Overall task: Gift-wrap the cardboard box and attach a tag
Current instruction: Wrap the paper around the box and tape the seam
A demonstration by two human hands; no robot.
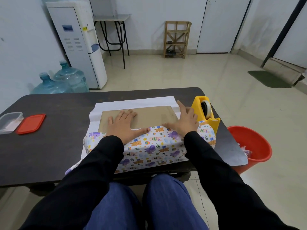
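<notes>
Head view: left hand (122, 126) and right hand (185, 121) flat, fingers straight, atop cardboard box (149, 117).

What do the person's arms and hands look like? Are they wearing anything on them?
Both arms are covered by long black sleeves. The left sleeve and the right sleeve are plain, with no pattern, and end at the wrists. The left hand and right hand are bare: no gloves, and I see no rings or watch.
</notes>
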